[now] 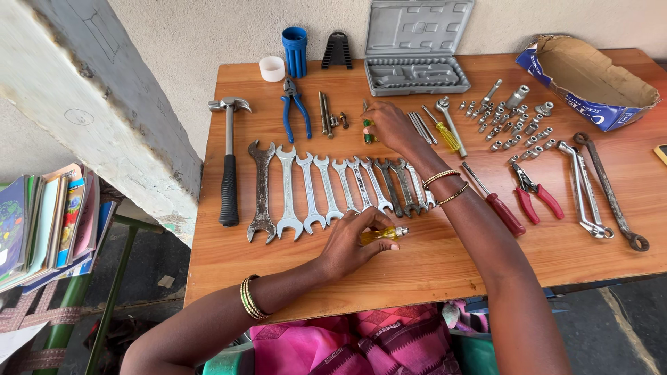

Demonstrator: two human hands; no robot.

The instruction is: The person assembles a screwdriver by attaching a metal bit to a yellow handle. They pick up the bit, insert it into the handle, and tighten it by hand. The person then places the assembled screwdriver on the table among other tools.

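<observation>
A: What does the left hand [351, 239] have?

B: A yellow-handled screwdriver [383, 234]. The grip is closed round the handle, whose metal end pokes out toward 3 o'clock, low over the counter [431, 267] just below the row of spanners [333, 187].

A: And the right hand [390, 125]?

B: The forearm stretches up toward 11 o'clock, fingers curled down onto a small green-handled tool [368, 130]. Whether that grip is pinched shut on it, I cannot tell.

A: Around them?

B: A hammer [228, 160] and blue pliers [294, 107] at 10 o'clock, an open grey case [415, 45] at 12, sockets [514, 125] at 2, red pliers [536, 194] at 3.
</observation>
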